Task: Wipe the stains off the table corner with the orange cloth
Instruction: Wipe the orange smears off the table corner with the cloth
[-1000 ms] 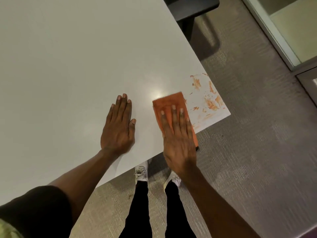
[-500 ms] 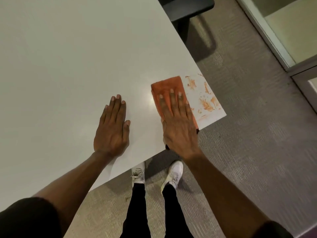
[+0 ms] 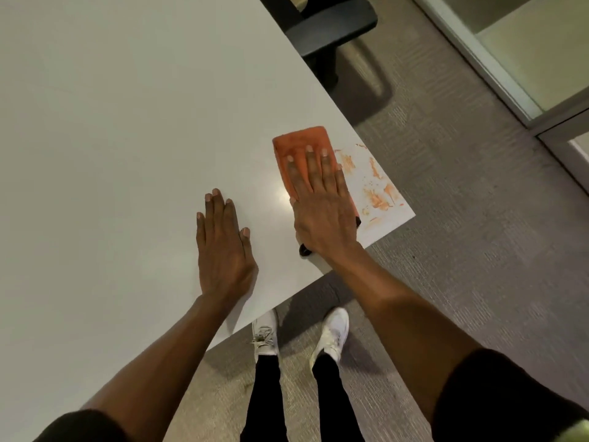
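Observation:
A folded orange cloth (image 3: pixel 299 145) lies flat on the white table (image 3: pixel 127 122) just left of the near right corner. My right hand (image 3: pixel 322 205) presses down on it with fingers straight and together, palm covering its near half. Orange stains (image 3: pixel 377 199) smear the corner to the right of the cloth, with more streaks along the right edge (image 3: pixel 374 165). My left hand (image 3: pixel 223 247) rests palm-down on the bare tabletop, a hand's width left of the cloth, holding nothing.
A black office chair (image 3: pixel 331 30) stands against the table's right edge at the top. Grey carpet (image 3: pixel 478 250) surrounds the corner. My feet in white shoes (image 3: pixel 331 336) stand just below the near edge. A glass partition frame (image 3: pixel 478 62) runs along the upper right.
My right hand has slid the cloth forward along the table, away from the near edge and beside the stains. My left hand has stayed flat on the table.

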A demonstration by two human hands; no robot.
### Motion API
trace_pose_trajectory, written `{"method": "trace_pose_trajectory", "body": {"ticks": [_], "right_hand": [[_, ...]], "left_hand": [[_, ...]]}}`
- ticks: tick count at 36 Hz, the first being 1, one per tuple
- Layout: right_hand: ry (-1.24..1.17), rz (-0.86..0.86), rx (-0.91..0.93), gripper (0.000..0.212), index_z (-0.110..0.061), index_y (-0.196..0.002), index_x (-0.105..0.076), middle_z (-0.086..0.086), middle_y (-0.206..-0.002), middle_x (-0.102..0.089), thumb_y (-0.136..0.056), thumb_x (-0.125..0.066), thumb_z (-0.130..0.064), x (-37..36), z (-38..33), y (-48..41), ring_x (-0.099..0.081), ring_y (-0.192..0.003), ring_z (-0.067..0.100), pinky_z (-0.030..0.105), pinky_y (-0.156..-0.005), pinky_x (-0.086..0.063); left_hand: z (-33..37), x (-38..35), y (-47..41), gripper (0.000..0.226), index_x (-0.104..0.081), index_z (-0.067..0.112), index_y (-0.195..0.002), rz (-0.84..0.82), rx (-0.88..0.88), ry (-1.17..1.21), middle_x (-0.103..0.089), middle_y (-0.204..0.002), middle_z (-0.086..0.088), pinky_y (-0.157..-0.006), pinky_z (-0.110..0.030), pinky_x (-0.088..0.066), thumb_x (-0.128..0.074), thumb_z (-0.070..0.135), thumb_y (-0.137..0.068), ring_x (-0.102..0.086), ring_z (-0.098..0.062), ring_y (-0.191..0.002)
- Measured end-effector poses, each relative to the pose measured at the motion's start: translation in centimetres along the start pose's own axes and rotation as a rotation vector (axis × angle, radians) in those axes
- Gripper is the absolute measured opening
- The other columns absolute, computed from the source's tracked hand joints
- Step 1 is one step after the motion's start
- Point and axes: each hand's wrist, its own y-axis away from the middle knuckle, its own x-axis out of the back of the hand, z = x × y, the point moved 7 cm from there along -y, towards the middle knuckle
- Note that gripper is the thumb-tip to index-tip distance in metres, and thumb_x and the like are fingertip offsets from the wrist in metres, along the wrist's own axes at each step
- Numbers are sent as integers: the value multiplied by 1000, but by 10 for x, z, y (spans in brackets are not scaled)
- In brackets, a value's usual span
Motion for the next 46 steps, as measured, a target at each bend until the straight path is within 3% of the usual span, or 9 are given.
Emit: {"method": "trace_pose_trajectory", "body": {"ticks": [5, 9, 17, 21, 27, 32, 40, 46], "right_hand": [[-58, -78, 58, 73, -20, -170, 12, 14, -178, 14, -115, -33, -36, 6, -15, 68, 13, -165, 38, 58, -133, -11], [-51, -107, 71, 77, -21, -169, 13, 14, -178, 17, -114, -38, -36, 3, -29, 105, 14, -165, 39, 58, -133, -10], [-72, 27, 98, 85, -17, -171, -5, 15, -179, -1, -103, -56, -17, 2, -11, -8, 4, -166, 39, 58, -134, -6], [-71, 41, 22, 81, -19, -171, -7, 14, -180, -3, -107, -55, -22, 3, 2, -49, 1, -166, 38, 60, -133, -9], [-120, -18, 65, 73, -21, -171, 2, 10, -180, 5, -112, -38, -35, 12, -11, 28, 8, -166, 35, 57, -134, -10], [-68, -74, 106, 73, -23, -171, 3, 11, -180, 8, -113, -39, -35, 16, -18, 84, 9, -166, 33, 56, -133, -13], [-61, 23, 139, 79, -18, -171, -11, 14, -179, -6, -105, -54, -21, 7, -10, -31, -1, -166, 38, 59, -133, -11], [-38, 34, 41, 74, -20, -171, -11, 12, -180, -8, -109, -50, -33, 4, 0, -72, -3, -166, 37, 58, -134, -11]], "left_hand": [[13, -5, -6, 65, -15, 3, -178, 62, 112, -27, -2, -189, -12, -143, -53, -1, -23, 33, -121, 3, -26, -177], [14, -6, -5, 69, -12, 5, -179, 59, 107, -83, 0, -190, -12, -143, -55, -3, -18, 40, -120, 6, -25, -177], [16, -6, -5, 71, -16, 6, -178, 73, 134, -112, -3, -190, -11, -143, -54, -4, -16, 43, -118, 4, -25, -177], [18, -5, -5, 72, -15, 7, -179, 75, 132, -109, -2, -190, -10, -143, -54, -5, -15, 44, -118, 5, -23, -177], [17, -4, -5, 69, -17, 6, -178, 84, 129, -103, -4, -190, -11, -143, -55, -6, -22, 39, -118, 4, -23, -177], [17, -7, -6, 67, -13, 8, -179, 91, 134, -133, 0, -190, -10, -143, -54, -5, -26, 37, -120, 6, -23, -177], [17, -6, -5, 66, -16, 7, -179, 95, 137, -128, -1, -190, -9, -143, -53, -4, -24, 37, -121, 5, -22, -177], [18, -5, -5, 70, -16, 10, -179, 96, 151, -117, -3, -190, -8, -143, -53, -5, -14, 46, -118, 3, -22, -177]]}}
